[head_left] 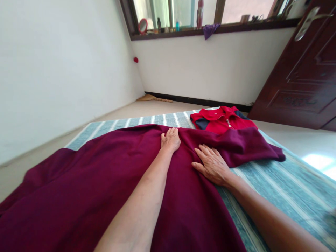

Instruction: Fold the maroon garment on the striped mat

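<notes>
A large dark purple garment [126, 168] lies spread over the bed, one sleeve [252, 143] stretched out to the right. Near its far edge, my left hand [171, 139] is closed on the cloth with bent fingers. My right hand [213, 166] lies flat, fingers spread, on the cloth where the sleeve meets the body. Soft creases run between the two hands. Just beyond the sleeve is a folded red and navy zip-collared top [220, 117], its near part hidden behind the purple cloth.
A blue-green striped sheet [283, 189] covers the bed. Against the far wall, a broom [154, 98] rests on the floor. The window sill [236, 27] carries a round mirror [143, 26], a thermos flask [200, 14] and a purple cloth [210, 30]. A dark red door [301, 77] stands at the right.
</notes>
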Demonstrator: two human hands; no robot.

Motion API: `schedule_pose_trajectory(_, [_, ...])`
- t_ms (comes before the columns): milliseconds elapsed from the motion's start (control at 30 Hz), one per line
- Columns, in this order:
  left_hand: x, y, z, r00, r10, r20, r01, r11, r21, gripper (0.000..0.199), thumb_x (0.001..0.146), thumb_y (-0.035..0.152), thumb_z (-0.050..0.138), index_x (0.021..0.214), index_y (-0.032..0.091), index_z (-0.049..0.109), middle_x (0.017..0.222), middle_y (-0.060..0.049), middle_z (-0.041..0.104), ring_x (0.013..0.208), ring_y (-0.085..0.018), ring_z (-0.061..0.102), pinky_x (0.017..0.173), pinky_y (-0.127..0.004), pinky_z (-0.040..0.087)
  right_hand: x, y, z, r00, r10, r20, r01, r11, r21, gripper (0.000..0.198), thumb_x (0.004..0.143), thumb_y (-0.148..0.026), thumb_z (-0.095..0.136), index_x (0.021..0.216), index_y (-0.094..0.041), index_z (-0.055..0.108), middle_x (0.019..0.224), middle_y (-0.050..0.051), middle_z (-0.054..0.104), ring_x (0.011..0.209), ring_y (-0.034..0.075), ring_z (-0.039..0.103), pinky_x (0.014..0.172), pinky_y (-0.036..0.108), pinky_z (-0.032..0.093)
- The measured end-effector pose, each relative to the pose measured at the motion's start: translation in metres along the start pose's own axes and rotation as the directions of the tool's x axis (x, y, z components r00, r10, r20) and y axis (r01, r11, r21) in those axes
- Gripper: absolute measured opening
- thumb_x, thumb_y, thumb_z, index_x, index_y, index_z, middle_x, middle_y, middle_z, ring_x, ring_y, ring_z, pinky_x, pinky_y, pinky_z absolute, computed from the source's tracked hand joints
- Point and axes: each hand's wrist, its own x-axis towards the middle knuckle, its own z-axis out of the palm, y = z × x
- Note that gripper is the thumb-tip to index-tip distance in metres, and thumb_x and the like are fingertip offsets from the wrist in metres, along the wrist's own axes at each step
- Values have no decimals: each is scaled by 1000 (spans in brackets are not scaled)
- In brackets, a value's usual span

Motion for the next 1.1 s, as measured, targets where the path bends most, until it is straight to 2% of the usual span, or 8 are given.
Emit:
schedule_pose_trajectory(167, [2,-2,2,1000,9,-6,-9,1000,0,47,89,19,34,135,23,42,148,-8,38,137,-22,30,109,-47,22,0,-1,0,1000,6,-8,-6,1000,0,61,94,-54,33,140,-14,41,148,14,34,137,28,25,110,47,21])
schedule_pose_trajectory(300, [-2,-1,2,997,27,-67,-26,1000,9,42,89,18,34,128,24,49,144,-7,43,135,-21,33,108,-46,24,0,-1,-1,1000,2,1,-2,1000,-5,61,94,-53,32,140,-14,40,148,14,33,137,28,25,110,47,21])
schedule_pose_trajectory(467, [-7,2,-1,986,55,-155,-50,998,36,31,89,16,33,104,22,60,120,-9,59,119,-23,46,97,-40,35,-1,-1,-2,1000,3,-1,-3,1000,-3,61,94,-53,33,139,-13,41,147,15,34,137,28,26,110,47,21])
schedule_pose_trajectory(600, [-7,3,-3,985,61,-163,-53,997,52,28,88,15,36,96,22,61,110,-9,61,110,-24,50,92,-39,38,-1,-1,-1,1000,4,-7,-4,1000,3,60,94,-53,33,139,-13,41,147,14,34,137,28,26,110,47,21])
schedule_pose_trajectory(800, [-6,2,-1,986,57,-157,-49,997,58,27,89,16,36,97,22,61,112,-9,61,109,-24,51,92,-38,37,-1,-1,-1,1000,8,-6,-8,1000,-3,61,94,-54,33,139,-14,41,148,14,34,137,28,26,110,47,21])
schedule_pose_trajectory(1000, [-6,1,0,990,45,-130,-41,999,34,31,89,16,36,113,23,55,135,-7,50,125,-21,42,102,-40,30,0,-1,-1,1000,9,4,-9,1000,-6,61,94,-53,33,140,-14,40,148,14,33,137,28,26,110,47,21])
schedule_pose_trajectory(1100, [-6,2,-1,991,46,-129,-42,999,32,30,89,15,35,109,22,57,128,-7,55,122,-22,45,101,-40,31,0,-1,-1,1000,9,7,-9,1000,-2,62,94,-54,33,140,-13,40,148,15,33,137,28,25,110,47,20])
